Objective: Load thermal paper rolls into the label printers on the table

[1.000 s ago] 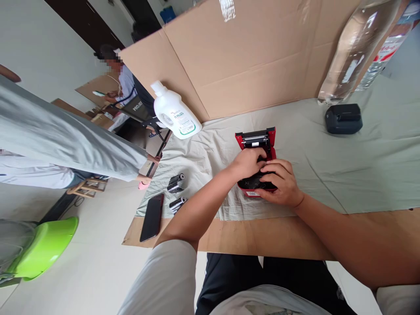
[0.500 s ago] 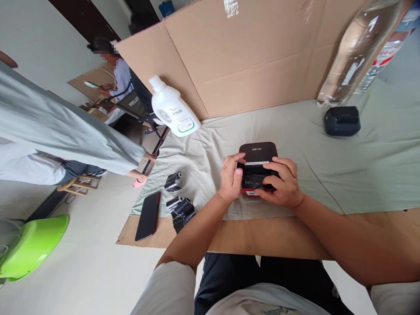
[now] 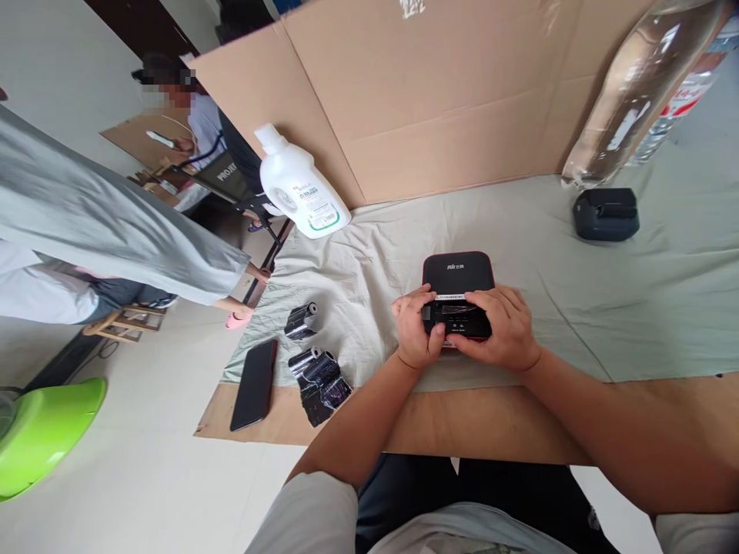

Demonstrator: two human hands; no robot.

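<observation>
The left hand (image 3: 416, 327) and right hand (image 3: 506, 327) clasp a black device (image 3: 459, 291) from both sides. Its lid (image 3: 459, 274) looks closed, though fingers partly hide it.

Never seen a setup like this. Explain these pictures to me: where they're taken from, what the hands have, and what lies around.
There is no robot here, just a person's two bare hands. Every picture comes from one camera worn on that person's head, looking forward and down.

The left hand and right hand hold a small black box with red edges from both sides, thumbs toward its front. It sits on a pale cloth.

To the left lie a single black roll, two more rolls with loose film, and a phone. Farther back are a white bottle, a cardboard panel and, to the right, a dark case. Other people are at the far left.
</observation>
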